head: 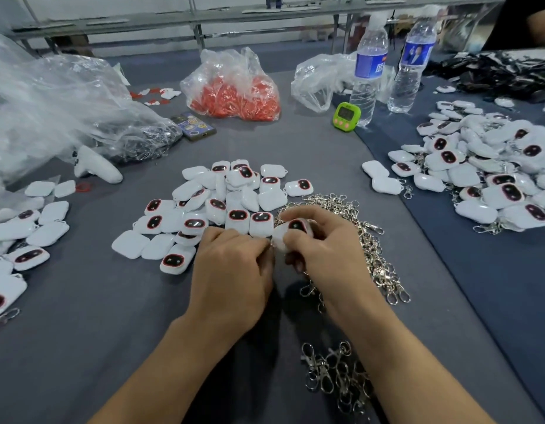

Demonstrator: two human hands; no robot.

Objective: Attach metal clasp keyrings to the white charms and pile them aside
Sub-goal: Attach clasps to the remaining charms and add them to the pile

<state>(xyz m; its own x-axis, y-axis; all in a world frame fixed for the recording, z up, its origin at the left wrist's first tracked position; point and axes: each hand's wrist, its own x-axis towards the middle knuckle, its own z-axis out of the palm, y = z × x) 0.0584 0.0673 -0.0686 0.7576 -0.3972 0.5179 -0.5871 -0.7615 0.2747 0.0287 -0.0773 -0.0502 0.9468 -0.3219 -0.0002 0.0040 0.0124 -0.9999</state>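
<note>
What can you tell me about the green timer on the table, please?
The timer is small, lime green, round-cornered and plastic-looking. A dark display fills its upper face, digits too blurred to read; three pinkish buttons sit in a row beneath. It stands propped up, facing the camera, on the grey table, close beside the nearer bottle; whether they touch is unclear.

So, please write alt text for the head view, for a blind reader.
The left hand and right hand hold one white charm over a grey table, between a pile of loose charms and a heap of metal clasps.
</note>
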